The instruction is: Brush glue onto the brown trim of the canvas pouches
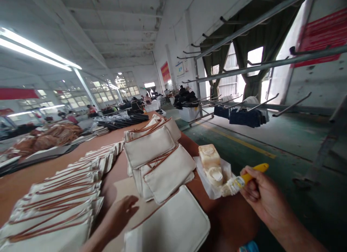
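My right hand (pixel 256 187) grips a paintbrush (pixel 246 178) by its yellow handle. The brush's pale, coated bristles hang by the edge of a white sheet that carries a glue container (pixel 210 159), a yellowish plastic block with white paste on it. My left hand (pixel 124 210), empty and with its fingers loosely apart, hovers over a beige sheet (pixel 124 192). Just right of that hand lies a cream fabric pouch (pixel 173 223) with brown edging. Behind it, more cream pouches (pixel 150 145) with brown straps are stacked in a leaning pile.
A long row of cream pouches (pixel 62 205) overlaps along the left of the brown table (pixel 114 172). Farther back lie brown pieces (pixel 54 136) and black items (pixel 121 120). A metal rack (pixel 257 69) with prongs stands at the right, dark blue pieces (pixel 246 117) hanging low on it.
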Demonstrator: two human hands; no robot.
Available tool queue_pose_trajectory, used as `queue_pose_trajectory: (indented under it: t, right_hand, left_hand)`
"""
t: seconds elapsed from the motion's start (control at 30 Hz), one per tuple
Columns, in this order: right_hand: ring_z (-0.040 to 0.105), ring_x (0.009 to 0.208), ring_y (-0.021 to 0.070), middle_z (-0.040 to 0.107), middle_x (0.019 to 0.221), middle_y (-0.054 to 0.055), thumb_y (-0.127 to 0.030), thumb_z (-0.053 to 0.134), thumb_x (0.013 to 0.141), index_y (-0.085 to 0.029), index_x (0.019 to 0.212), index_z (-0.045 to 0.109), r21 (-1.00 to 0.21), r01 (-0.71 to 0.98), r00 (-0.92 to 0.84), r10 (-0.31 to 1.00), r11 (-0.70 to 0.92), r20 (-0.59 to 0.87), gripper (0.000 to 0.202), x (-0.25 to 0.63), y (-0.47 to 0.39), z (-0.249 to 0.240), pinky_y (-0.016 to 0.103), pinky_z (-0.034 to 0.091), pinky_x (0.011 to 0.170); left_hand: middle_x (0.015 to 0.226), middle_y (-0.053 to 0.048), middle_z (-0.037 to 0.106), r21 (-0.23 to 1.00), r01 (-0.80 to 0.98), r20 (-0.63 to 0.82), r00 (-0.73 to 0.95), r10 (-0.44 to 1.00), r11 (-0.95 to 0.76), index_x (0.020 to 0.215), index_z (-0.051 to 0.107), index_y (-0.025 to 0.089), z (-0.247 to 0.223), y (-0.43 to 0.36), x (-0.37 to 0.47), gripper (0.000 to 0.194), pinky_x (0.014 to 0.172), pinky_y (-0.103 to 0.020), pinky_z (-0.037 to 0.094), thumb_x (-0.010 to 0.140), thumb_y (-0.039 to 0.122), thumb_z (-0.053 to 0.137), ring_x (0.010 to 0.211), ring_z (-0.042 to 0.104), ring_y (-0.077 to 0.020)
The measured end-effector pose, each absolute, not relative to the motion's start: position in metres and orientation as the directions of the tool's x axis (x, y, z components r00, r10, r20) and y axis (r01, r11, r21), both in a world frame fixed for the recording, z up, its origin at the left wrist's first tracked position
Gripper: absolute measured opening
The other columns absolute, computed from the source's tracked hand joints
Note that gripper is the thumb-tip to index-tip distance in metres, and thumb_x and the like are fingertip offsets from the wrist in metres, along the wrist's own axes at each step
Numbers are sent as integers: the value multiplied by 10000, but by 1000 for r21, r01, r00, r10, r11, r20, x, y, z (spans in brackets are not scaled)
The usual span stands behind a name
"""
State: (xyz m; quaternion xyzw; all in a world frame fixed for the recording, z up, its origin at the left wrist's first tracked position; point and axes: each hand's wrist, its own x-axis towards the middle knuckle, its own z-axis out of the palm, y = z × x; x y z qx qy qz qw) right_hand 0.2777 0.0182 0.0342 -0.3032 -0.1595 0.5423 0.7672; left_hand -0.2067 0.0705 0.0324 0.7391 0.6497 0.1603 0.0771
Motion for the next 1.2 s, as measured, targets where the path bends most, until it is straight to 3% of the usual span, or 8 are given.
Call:
queue_pose_trajectory:
  t: [0.07,0.17,0.53,0.67,0.8,0.97,1.07,1.2]
  right_hand:
    - [319,372,36,392,455,-70,-310,848,755,-127,727,657,-644,-735,346,934,213,-87,266,262,18,33,136,324,365]
    - [324,366,36,396,452,-66,-344,878,715,-127,719,656,-675,-716,326,940,179,-97,311,248,14,32,126,290,346]
    - [318,352,38,404,447,-68,-339,886,705,-131,734,666,-707,-687,363,923,171,-130,305,268,8,18,122,283,332]
    - [330,358,33,415,454,-63,-347,902,681,-126,707,654,-693,-706,343,926,144,-156,333,261,8,18,119,289,341]
    - [332,360,38,405,450,-65,-363,885,707,-126,721,658,-704,-694,342,929,147,-143,328,267,5,19,125,300,340]
    - [335,360,38,403,454,-66,-331,880,711,-127,745,665,-714,-676,382,915,181,-131,298,283,4,25,127,306,344]
    - [335,364,36,403,455,-66,-320,884,701,-128,732,657,-711,-676,378,919,194,-109,299,282,6,28,129,319,355]
    - [334,363,41,393,447,-67,-335,861,738,-136,720,644,-719,-671,362,926,181,-105,295,274,6,25,130,310,349]
  left_hand:
    - [987,-41,737,262,942,10,213,977,-209,971,692,245,11,81,-165,251,822,-255,481,852,391,526,916,674,-198]
    - [1056,-39,706,214,952,-68,239,969,-220,1028,663,252,-17,95,-105,223,822,-239,453,879,336,521,969,661,-182]
    - [1184,-136,636,24,999,-86,47,995,-45,1111,571,169,-49,99,-55,299,852,-384,410,862,332,534,1091,591,-302]
    - [1072,-105,683,20,998,-91,68,993,-67,1032,592,182,-46,97,-50,233,814,-371,431,871,344,544,1012,632,-286]
    - [1036,-60,690,59,976,4,208,978,-208,1046,621,229,-43,77,-53,215,814,-316,442,963,253,424,979,634,-214]
    - [932,-45,707,-54,805,425,555,716,-591,1028,653,249,-51,25,-69,262,814,-299,456,984,158,412,874,638,-180]
    - [864,-26,702,-109,789,460,579,673,-604,969,666,258,-54,8,-70,213,759,-299,463,956,153,482,806,633,-175]
    - [879,-31,691,-48,883,392,447,804,-467,895,679,259,-44,14,-55,224,764,-321,452,966,203,474,826,616,-187]
